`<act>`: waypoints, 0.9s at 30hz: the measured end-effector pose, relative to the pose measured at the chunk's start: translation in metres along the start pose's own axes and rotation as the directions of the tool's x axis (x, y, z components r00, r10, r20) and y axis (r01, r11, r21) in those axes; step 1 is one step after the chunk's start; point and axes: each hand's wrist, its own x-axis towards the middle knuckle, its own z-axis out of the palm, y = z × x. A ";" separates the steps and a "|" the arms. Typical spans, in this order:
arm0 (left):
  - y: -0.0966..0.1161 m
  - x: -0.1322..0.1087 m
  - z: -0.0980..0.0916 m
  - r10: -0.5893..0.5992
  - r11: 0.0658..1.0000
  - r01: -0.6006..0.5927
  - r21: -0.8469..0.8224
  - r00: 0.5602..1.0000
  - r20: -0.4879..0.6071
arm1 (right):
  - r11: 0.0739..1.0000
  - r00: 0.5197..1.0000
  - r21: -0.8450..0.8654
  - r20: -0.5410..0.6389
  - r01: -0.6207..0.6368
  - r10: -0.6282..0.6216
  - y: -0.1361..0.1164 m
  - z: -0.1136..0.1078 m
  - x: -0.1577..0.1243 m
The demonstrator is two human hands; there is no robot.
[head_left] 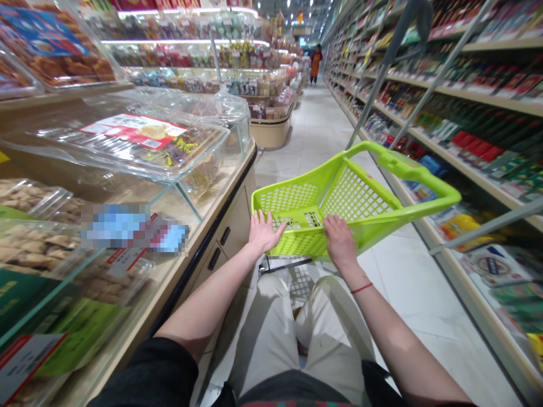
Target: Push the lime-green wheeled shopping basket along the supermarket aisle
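Observation:
A lime-green shopping cart [292, 243] with a lattice basket stands in front of my legs, turned sideways, its handle off to the right. My left hand [265, 232] rests on the near left corner of its rim, fingers stretched out and thumb apart. Farther right along the same near rim, my right hand [341, 240] has its fingers bent over the edge, closed on the cart. The undersides of both hands are hidden. No goods show in the visible part of the basket.
On the left, a display counter [224, 209] carries clear food boxes [139, 135] and packed snacks. Stocked shelves [479, 93] line the right side, with grey metal bars in front. A tiled aisle [309, 113] runs ahead, where a person in orange [315, 63] is far off.

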 end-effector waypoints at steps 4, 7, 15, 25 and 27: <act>0.001 0.000 -0.001 -0.015 0.999 0.015 0.046 1.000 0.008 | 0.992 0.997 0.104 0.043 0.066 -0.071 -0.065 0.019 0.008; 0.001 0.000 -0.002 -0.022 0.998 0.021 0.052 1.000 0.017 | 0.985 0.992 0.151 0.077 0.087 -0.099 -0.093 0.023 0.016; 0.000 0.000 -0.002 -0.022 0.999 0.021 0.023 0.999 0.032 | 0.969 0.964 0.129 0.134 0.212 -0.229 -0.067 0.011 0.010; 0.000 -0.001 -0.004 -0.015 1.000 0.014 0.012 0.999 0.042 | 0.998 0.999 -0.061 0.051 0.003 0.001 0.069 -0.031 0.000; 0.001 -0.001 -0.004 -0.013 1.000 0.013 0.016 0.999 0.042 | 0.998 1.000 -0.049 0.008 -0.029 0.029 0.072 -0.032 0.000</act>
